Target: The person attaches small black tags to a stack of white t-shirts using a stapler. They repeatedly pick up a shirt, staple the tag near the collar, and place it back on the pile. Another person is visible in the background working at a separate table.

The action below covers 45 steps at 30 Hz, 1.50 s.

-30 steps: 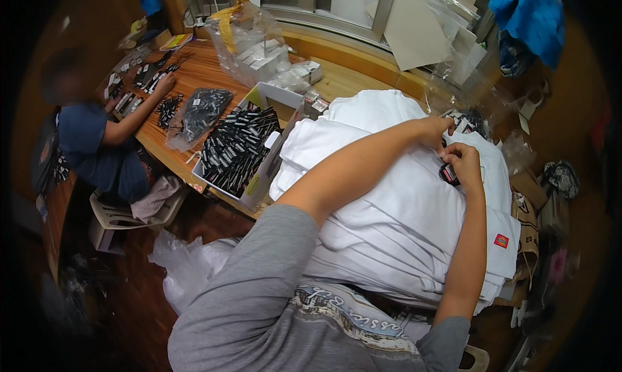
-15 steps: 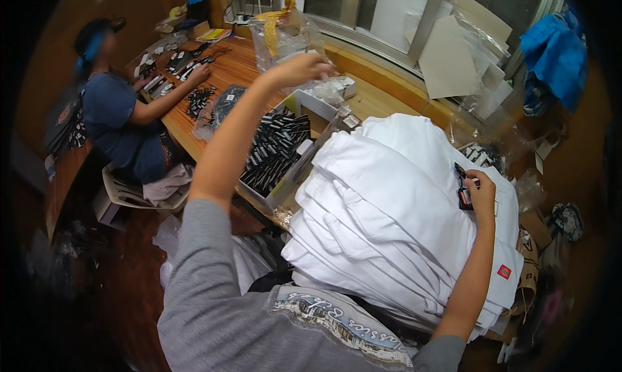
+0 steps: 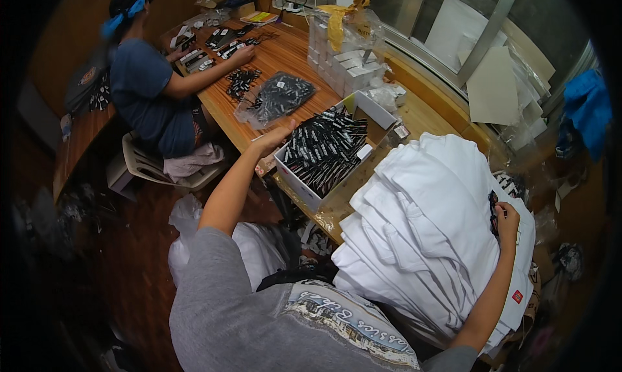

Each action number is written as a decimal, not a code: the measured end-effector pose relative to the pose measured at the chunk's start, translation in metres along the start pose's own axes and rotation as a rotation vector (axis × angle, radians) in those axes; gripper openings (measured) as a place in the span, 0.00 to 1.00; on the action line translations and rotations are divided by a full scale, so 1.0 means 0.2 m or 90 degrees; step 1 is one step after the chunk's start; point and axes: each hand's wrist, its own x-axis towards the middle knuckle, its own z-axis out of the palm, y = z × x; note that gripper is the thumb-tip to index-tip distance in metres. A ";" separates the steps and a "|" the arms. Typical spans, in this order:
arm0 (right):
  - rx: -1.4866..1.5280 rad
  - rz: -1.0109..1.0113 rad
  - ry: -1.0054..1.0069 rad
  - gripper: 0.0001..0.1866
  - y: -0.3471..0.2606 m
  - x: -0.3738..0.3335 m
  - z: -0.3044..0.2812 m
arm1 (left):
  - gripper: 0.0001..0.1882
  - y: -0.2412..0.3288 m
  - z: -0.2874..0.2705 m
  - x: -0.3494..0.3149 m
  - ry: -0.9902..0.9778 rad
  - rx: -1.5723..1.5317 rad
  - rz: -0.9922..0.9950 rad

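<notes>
The left hand [image 3: 275, 137] reaches out toward eleven o'clock, fingers spread and loosely open, holding nothing, its fingertips at the near corner of a white cardboard box [image 3: 304, 189] packed with black tags [image 3: 324, 148]. The right hand [image 3: 505, 218], out at three o'clock, is curled around a small bunch of black tags [image 3: 494, 211] and rests on top of a tall stack of folded white garments [image 3: 421, 242] that fills the near right of the wooden table [image 3: 285, 55]. Beyond the box, toward twelve o'clock, lies a clear plastic bag [image 3: 275, 97] of more dark tags. At ten o'clock another person [image 3: 146, 90] in a blue shirt sits at the table's far end, hands among small items.
</notes>
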 end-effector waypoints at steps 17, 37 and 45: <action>-0.098 -0.022 0.010 0.07 0.02 -0.01 0.03 | 0.08 0.31 -0.26 -0.10 0.167 -0.047 0.246; -0.104 -0.051 0.017 0.07 0.08 0.00 0.04 | 0.13 0.14 -0.16 -0.01 0.070 -0.580 0.343; -0.151 -0.057 -0.005 0.08 0.01 -0.01 0.02 | 0.13 0.21 -0.05 -0.10 0.140 -0.512 0.388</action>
